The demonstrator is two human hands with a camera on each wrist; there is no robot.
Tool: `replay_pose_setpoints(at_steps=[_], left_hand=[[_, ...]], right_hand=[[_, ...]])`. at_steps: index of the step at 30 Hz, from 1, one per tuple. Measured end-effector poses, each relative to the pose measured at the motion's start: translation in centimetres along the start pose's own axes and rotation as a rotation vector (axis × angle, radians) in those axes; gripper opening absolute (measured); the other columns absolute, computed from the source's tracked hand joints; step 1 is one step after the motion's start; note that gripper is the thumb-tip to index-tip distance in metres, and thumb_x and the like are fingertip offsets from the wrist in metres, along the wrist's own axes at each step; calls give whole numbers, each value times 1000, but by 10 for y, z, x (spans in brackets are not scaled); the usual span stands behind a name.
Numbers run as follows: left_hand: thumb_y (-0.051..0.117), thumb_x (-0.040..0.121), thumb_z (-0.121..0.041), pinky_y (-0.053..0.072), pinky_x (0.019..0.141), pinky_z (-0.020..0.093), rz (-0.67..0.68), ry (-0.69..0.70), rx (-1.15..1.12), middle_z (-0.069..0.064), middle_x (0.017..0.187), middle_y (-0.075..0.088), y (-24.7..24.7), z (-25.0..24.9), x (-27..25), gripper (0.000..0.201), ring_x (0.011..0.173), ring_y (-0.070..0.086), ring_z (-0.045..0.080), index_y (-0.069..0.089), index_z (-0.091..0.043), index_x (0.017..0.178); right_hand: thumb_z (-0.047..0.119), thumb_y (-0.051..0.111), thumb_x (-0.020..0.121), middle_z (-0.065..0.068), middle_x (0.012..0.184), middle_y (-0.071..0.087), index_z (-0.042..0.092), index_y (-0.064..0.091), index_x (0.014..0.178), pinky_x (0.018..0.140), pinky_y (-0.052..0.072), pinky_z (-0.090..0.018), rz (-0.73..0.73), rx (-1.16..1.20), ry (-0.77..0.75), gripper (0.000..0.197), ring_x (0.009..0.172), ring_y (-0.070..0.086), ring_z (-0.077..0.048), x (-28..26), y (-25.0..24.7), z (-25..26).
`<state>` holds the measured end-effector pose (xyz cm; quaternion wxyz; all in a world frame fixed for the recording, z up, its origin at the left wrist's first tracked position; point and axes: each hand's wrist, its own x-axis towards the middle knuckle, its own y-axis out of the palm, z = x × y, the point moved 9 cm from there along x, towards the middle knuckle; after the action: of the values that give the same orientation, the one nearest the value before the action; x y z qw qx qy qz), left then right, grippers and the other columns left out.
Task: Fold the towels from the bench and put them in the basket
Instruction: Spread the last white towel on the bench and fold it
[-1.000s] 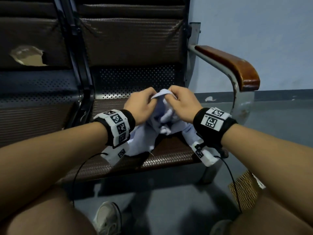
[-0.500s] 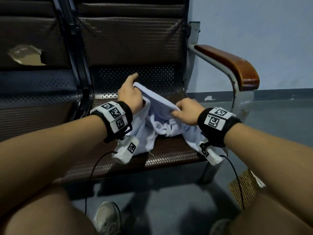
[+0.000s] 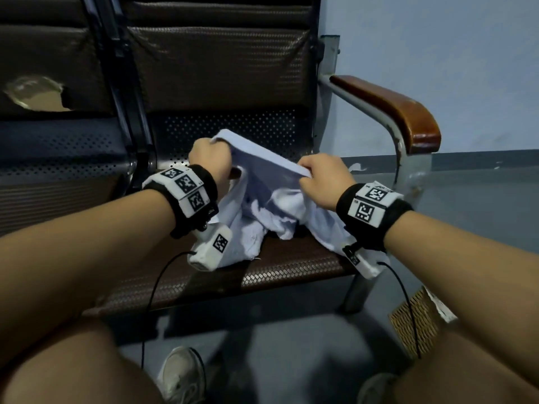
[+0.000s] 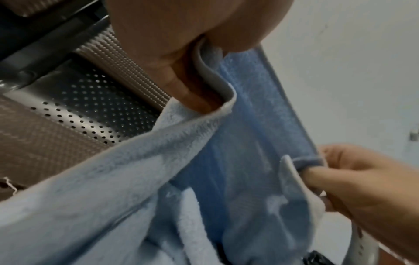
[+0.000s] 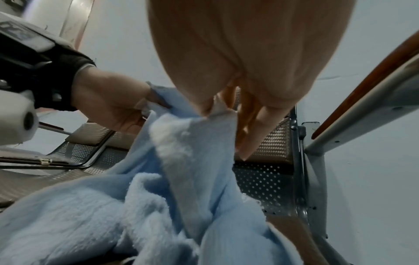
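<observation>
Both hands, left hand [image 3: 208, 157] and right hand [image 3: 322, 182], pinch the light-blue towel [image 3: 259, 182], its taut edge slanting from far-left to near-right above the bench [image 3: 291, 266].

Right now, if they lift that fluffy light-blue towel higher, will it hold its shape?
Probably not: the fluffy light-blue towel sags between the left hand and right hand, so it looks floppy. Its fuzzy pile likely grips well. It seems light, pinched up by one edge.
</observation>
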<state>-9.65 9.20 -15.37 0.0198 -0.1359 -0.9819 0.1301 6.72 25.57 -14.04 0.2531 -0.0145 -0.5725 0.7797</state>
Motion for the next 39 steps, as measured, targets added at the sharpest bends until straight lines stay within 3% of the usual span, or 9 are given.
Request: replay_pose_setpoints(at_steps=[4,7,14,19,23,27,31,34,39], left_hand=[[49,102,-10,52,83,27,66,-115,-318,8,83,55,0,-1,-1,20,83,59,20,53,-9,83],[50,96,3,54,61,28,182,-56,-381,15,77,61,9,-11,-7,15,67,63,23,63,3,90],[53,90,3,54,63,32,287,-6,-350,8,62,65,19,-23,-24,25,64,65,23,62,-8,69],[52,84,-7,59,70,45,297,86,-207,16,69,69,31,-35,-42,22,75,69,35,66,-1,68],[57,66,-28,46,61,37,228,188,-53,3,57,56,24,-49,-46,20,62,52,20,59,-17,50],[60,82,-22,33,53,26,137,203,-15,-2,54,44,12,-42,-34,30,54,40,12,48,-20,54],[56,92,-22,41,62,32,122,147,13,10,72,59,3,-25,-17,27,68,52,19,66,2,83],[52,92,-16,43,65,35,81,115,-57,16,79,63,-7,-21,-8,27,72,56,22,69,2,86],[49,92,-20,39,64,33,-24,60,27,10,74,61,-34,-8,9,27,70,53,29,63,-1,80]], right_hand=[[9,48,92,-13,99,66,19,69,116,81,47,-34,-44,51,-48,34,98,62,-33,0,-7,1],[16,49,99,-13,88,71,28,29,153,73,50,-32,65,182,-210,59,79,68,-29,-12,3,28],[12,47,88,3,76,68,25,63,75,78,54,-41,295,-5,-308,25,74,61,-21,-23,33,68],[54,54,89,-3,74,70,18,67,70,66,53,-34,130,238,142,43,72,65,-22,-4,29,49],[27,49,97,-16,98,69,8,68,98,70,41,-30,12,306,310,28,92,65,-32,10,26,31],[15,41,98,-10,80,56,11,55,73,75,39,-34,-134,768,402,29,81,52,-22,19,25,17],[36,51,88,0,65,64,17,61,62,69,44,-33,-81,973,425,34,67,57,-17,18,29,14],[34,74,80,8,60,66,20,64,63,55,45,-20,80,686,200,24,57,60,-7,18,34,30],[37,72,84,3,60,56,18,57,64,51,36,-26,235,95,62,32,60,53,-15,7,39,18]])
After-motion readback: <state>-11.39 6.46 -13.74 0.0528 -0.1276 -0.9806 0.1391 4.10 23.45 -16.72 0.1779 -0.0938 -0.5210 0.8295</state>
